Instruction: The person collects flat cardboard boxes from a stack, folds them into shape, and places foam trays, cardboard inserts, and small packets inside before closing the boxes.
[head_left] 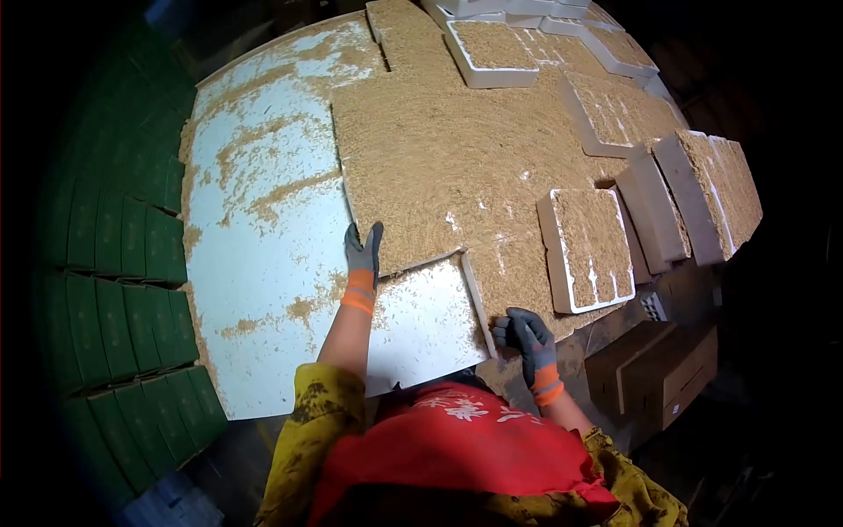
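Observation:
My left hand, in a grey and orange glove, rests at the left edge of a tray filled with tan grain-like material, thumb and fingers apart. My right hand, gloved the same way, is beside the outer edge of another filled tray, near its front corner. Its fingers are curled, and whether they grip anything is hidden. Between the hands lies a bare white surface sprinkled with loose grains.
White boards with scattered grains lie at the left. White foam boxes of the same material stand at the right and back. Green boxes are stacked far left; cardboard boxes sit on the floor at right.

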A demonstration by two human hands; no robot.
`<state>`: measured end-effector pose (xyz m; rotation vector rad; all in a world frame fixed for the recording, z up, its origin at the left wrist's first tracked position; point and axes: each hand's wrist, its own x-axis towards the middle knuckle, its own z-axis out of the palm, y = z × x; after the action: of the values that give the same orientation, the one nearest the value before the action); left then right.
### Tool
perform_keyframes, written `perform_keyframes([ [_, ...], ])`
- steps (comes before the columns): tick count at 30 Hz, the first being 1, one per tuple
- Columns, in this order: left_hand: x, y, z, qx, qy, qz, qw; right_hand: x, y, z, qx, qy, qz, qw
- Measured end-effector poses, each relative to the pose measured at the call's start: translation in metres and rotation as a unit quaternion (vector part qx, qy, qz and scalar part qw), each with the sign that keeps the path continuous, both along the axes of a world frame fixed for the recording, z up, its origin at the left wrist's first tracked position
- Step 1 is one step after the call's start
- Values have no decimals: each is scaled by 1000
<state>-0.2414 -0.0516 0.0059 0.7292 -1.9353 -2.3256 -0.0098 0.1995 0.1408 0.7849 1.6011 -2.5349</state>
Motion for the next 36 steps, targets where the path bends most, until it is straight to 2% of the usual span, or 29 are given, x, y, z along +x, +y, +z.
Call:
perform_keyframes([
  [2, 8, -16, -17, 233, 52, -8, 971, -9, -17, -1, 11, -21, 29, 999],
  [4, 25, -22, 48, 144, -1, -25, 989, -21, -33, 7, -7, -7, 38, 999],
  [6, 32, -31, 67, 84, -14, -10, 996, -23, -32, -5, 6, 44, 56, 997],
  [7, 39, -35, 77, 174, -3, -14, 985, -26, -33, 9, 25, 24, 65, 997],
  [10, 35, -5, 128, 188, 39, -70, 979, -21, -25, 6, -79, 6, 23, 997],
  [11, 22, 11, 131, 177, 54, -75, 980, -22, -22, 6, -84, 4, 11, 996],
  [14, -26, 85, 138, 194, 47, -53, 979, -17, -5, 7, -94, -12, 4, 996],
  [15, -46, 115, 123, 169, 99, -46, 980, -14, 4, 8, -63, -18, 18, 998],
  [16, -62, 142, 125, 153, 77, -65, 983, -13, 9, 9, -56, -24, 13, 998],
  [17, -81, 174, 108, 141, 119, -56, 981, -14, 14, 11, -48, -30, 5, 998],
  [20, -103, 258, 97, 143, 95, -40, 984, -16, 26, 21, -60, -44, -7, 997],
  [22, -103, 303, 62, 136, 124, -158, 970, -19, 29, 23, -77, -28, 9, 997],
  [23, -92, 291, 88, -56, 91, -265, 958, -19, 33, 16, -72, -23, 35, 997],
  [24, -74, 278, 124, -243, 42, -360, 900, -25, 32, 15, -62, -34, 49, 996],
  [26, -44, 247, 130, -390, 187, -286, 855, -36, 26, 18, -45, -58, 81, 994],
  [27, -34, 223, 118, -353, 242, -260, 866, -39, 24, 12, -45, -37, 104, 993],
  [30, 2, 92, 114, -428, 227, -184, 855, -54, 6, 6, -41, -13, 150, 988],
  [31, 20, 40, 95, -505, 211, -108, 830, -58, -3, 6, -42, -6, 168, 985],
  [32, 40, -23, 76, -605, 193, -21, 772, -62, -14, 6, -42, 1, 185, 982],
  [33, 70, -90, 46, -651, 161, 76, 738, -66, -25, 6, -40, 9, 200, 979],
  [34, 107, -154, 32, -685, 62, 140, 712, -69, -37, 1, -31, -2, 223, 974],
  [35, 150, -214, 16, -743, -53, 194, 639, -71, -50, -7, -20, -15, 245, 969],
  [36, 191, -259, 17, -739, -179, 231, 607, -73, -66, -14, -8, -26, 265, 964],
])
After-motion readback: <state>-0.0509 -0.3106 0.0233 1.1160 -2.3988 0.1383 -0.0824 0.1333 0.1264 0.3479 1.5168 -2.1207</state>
